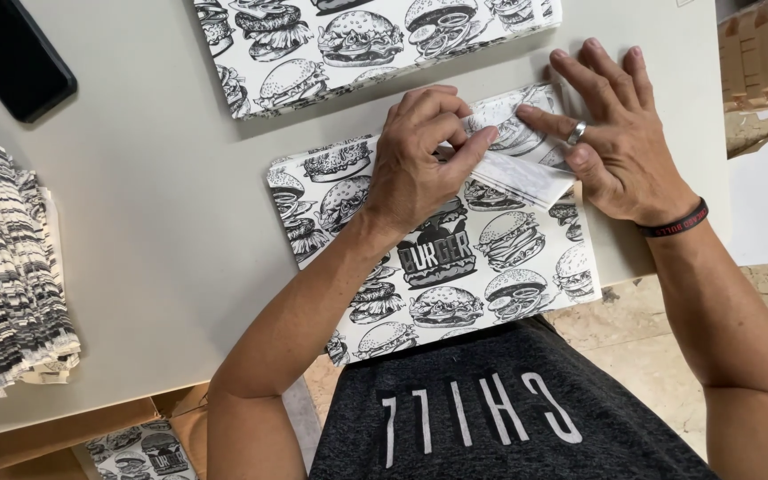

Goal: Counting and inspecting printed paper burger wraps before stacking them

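The left hand lies knuckles-up on a white paper bag printed with black burger drawings, its fingers curled and its thumb and forefinger pinching the folded corner flap of the bag's far right end. Just to the right, touching the same flap, the right hand is flat and spread, palm down, its forefinger pressing the fold; a ring sits on one finger and a dark wristband circles the wrist. Under both hands the bag lies flat on a pale table, its near edge hanging over the table's rim toward the person's dark grey shirt.

Beyond the hands, well apart from them, a second sheet of the same printed paper lies across the table's far side. Far to the left of the left hand is a thick stack of folded printed bags, and beyond that, at the far left corner, a black phone-like slab. Below the table's near left edge, another printed bag shows in a cardboard box.
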